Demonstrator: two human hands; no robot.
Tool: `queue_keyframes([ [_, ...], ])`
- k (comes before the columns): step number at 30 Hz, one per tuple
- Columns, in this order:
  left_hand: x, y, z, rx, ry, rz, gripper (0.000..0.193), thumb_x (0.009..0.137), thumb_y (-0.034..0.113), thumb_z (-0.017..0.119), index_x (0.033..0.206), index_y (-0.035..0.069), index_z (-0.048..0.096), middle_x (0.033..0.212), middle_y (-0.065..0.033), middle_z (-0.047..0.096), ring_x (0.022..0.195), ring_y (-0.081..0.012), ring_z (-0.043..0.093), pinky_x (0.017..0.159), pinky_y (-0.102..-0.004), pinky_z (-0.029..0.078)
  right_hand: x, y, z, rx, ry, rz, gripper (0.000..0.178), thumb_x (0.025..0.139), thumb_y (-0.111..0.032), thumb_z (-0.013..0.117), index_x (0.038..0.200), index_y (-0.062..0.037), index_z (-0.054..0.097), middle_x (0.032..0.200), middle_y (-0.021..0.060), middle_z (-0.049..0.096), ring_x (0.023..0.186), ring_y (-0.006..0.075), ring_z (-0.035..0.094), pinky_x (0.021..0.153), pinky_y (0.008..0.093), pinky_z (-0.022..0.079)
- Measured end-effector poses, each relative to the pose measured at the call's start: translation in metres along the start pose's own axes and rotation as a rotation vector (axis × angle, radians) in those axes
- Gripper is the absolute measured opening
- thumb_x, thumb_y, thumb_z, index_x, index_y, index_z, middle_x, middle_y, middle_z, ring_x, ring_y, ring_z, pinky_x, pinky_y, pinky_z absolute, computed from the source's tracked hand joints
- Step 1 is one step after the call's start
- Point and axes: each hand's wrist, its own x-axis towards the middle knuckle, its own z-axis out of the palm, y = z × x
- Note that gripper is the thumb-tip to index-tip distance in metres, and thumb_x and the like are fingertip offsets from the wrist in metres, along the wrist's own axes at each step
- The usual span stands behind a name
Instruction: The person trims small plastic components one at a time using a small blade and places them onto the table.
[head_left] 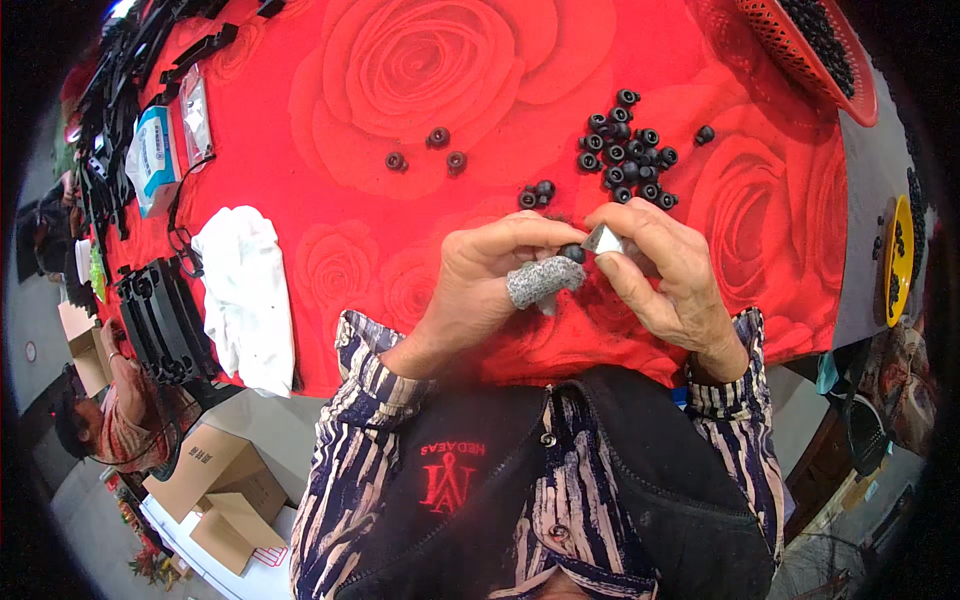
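Note:
My left hand [470,275] pinches a small round black rubber-like part [573,253] between index finger and thumb. A grey knitted finger cover [540,282] wraps the thumb. Close by, my right hand [672,275] grips a small shiny silver piece with a pointed tip, like a short blade [604,240], right beside the black part. Whether the two touch, I cannot tell. Beyond the right hand lies a cluster of similar black parts [632,150]. Two more black parts [537,194] lie just past my left fingertips, and three others [437,137] are farther off to the left.
The table wears a red rose-patterned cloth [330,200]. At left are a white cloth [245,300], black strip-like pieces [165,320] and a blue-white box [153,160]. A red basket [855,95] and yellow tray [900,265] hold black parts. Another person [130,410] sits at far left.

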Motion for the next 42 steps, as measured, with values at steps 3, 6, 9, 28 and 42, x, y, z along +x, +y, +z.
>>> queue_keyframes([
  [3, 0.0002, 0.0019, 0.0027, -0.018, 0.006, -0.02, 0.024, 0.083, -0.001, 0.062, 0.107, -0.003, 0.062, 0.087, -0.0059, 0.059, 0.071, -0.0093, 0.058, 0.057, -0.0196, 0.051, -0.0001, -0.0006, -0.0004, -0.006, 0.004, 0.003, 0.028, 0.076, 0.0, 0.062, 0.103, 0.0031, 0.054, 0.073, 0.0137, 0.051, 0.061, 0.0258, 0.053, 0.054, 0.0336, 0.041],
  [6, 0.0009, 0.0015, 0.0038, -0.007, 0.025, -0.024, 0.024, 0.083, -0.001, 0.062, 0.107, -0.003, 0.062, 0.087, -0.0063, 0.059, 0.071, -0.0097, 0.058, 0.056, -0.0201, 0.05, 0.0011, 0.0002, 0.0008, -0.032, 0.016, -0.037, 0.028, 0.076, 0.0, 0.063, 0.102, 0.0029, 0.054, 0.073, 0.0134, 0.051, 0.061, 0.0256, 0.053, 0.053, 0.0342, 0.041],
  [9, 0.0011, -0.0004, 0.002, -0.034, 0.017, -0.007, 0.023, 0.083, -0.001, 0.062, 0.106, -0.003, 0.062, 0.087, -0.0067, 0.06, 0.071, -0.0102, 0.058, 0.056, -0.0207, 0.05, 0.0017, -0.0009, 0.0009, -0.026, 0.016, -0.029, 0.027, 0.076, 0.0, 0.063, 0.102, 0.0027, 0.055, 0.073, 0.013, 0.051, 0.06, 0.0251, 0.052, 0.052, 0.0342, 0.041],
  [28, 0.0001, -0.001, 0.0047, -0.064, 0.053, -0.082, 0.022, 0.085, 0.003, 0.062, 0.106, -0.003, 0.061, 0.083, -0.0053, 0.062, 0.066, -0.0081, 0.057, 0.054, -0.0202, 0.047, 0.0017, 0.003, 0.0029, -0.004, 0.025, -0.036, 0.026, 0.076, 0.001, 0.062, 0.101, 0.0032, 0.056, 0.073, 0.0134, 0.053, 0.06, 0.0249, 0.054, 0.052, 0.0334, 0.042],
  [42, 0.0001, -0.0029, 0.0049, -0.084, 0.088, -0.124, 0.023, 0.085, 0.004, 0.062, 0.106, -0.003, 0.06, 0.084, -0.0064, 0.064, 0.065, -0.0079, 0.058, 0.054, -0.0199, 0.048, 0.0018, 0.0055, 0.0037, 0.003, 0.005, -0.025, 0.024, 0.076, 0.001, 0.063, 0.099, 0.0034, 0.057, 0.073, 0.0136, 0.054, 0.06, 0.0255, 0.055, 0.053, 0.0338, 0.043],
])
